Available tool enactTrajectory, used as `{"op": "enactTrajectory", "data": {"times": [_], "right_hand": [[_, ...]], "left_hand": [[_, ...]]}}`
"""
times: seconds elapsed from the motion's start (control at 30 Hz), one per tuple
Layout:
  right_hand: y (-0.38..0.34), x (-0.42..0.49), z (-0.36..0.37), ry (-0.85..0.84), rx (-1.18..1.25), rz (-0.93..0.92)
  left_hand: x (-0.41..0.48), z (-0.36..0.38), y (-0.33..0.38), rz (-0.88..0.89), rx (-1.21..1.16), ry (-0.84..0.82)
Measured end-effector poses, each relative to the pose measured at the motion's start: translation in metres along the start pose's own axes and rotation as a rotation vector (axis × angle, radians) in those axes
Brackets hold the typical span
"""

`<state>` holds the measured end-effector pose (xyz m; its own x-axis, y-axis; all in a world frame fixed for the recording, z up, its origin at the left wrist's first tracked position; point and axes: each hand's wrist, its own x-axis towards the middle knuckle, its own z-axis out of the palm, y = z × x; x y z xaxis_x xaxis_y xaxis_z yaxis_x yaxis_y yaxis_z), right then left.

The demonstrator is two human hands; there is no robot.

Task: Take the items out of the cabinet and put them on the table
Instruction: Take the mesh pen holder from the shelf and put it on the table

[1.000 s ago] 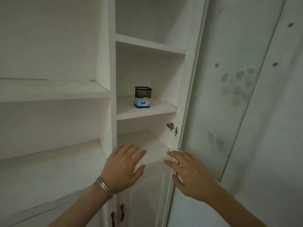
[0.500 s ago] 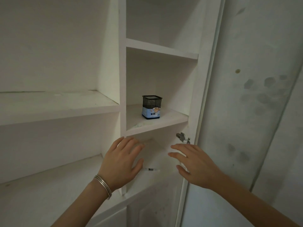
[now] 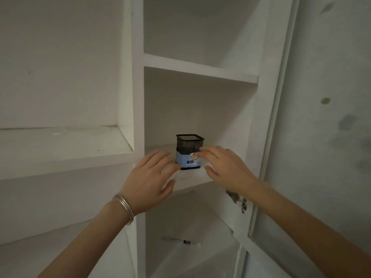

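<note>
A black mesh pen holder with a light blue label stands upright on the middle shelf of a white cabinet. My left hand, with bangles on the wrist, reaches up just left of the holder with straight, spread fingers. My right hand is just right of it, fingers extended, the fingertips at the label's upper right corner. Neither hand grips the holder. On the shelf below lies a thin pen.
The cabinet door stands open at the right, its hinge below my right wrist. Another bare shelf sits above the holder. Wide white shelves extend to the left.
Both hands rose from the lower shelf level up to the middle shelf and closed in on either side of the pen holder. The view moved closer to the cabinet.
</note>
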<state>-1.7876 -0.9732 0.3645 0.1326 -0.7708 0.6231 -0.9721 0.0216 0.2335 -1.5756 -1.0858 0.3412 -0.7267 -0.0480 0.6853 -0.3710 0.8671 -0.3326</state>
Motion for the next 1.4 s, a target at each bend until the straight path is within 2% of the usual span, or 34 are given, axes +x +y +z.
{"op": "enactTrajectory", "data": {"times": [0.27,0.4,0.8,1.13,1.4], "right_hand": [[0.037,0.058,0.023,-0.104,-0.006,0.004],[0.047,0.069,0.025,-0.064,0.028,-0.013],[0.055,0.070,0.020,-0.029,0.259,0.070],[0.017,0.021,-0.034,0.030,0.305,0.149],[-0.040,-0.076,-0.077,0.015,0.281,0.320]], "left_hand": [[0.008,0.022,-0.018,0.042,0.099,-0.008],[0.011,0.024,-0.015,0.015,0.099,0.021],[0.010,0.022,-0.012,-0.052,0.122,-0.047],[0.003,0.000,0.000,-0.040,0.011,0.004],[-0.036,-0.020,0.047,0.103,-0.177,-0.003]]}}
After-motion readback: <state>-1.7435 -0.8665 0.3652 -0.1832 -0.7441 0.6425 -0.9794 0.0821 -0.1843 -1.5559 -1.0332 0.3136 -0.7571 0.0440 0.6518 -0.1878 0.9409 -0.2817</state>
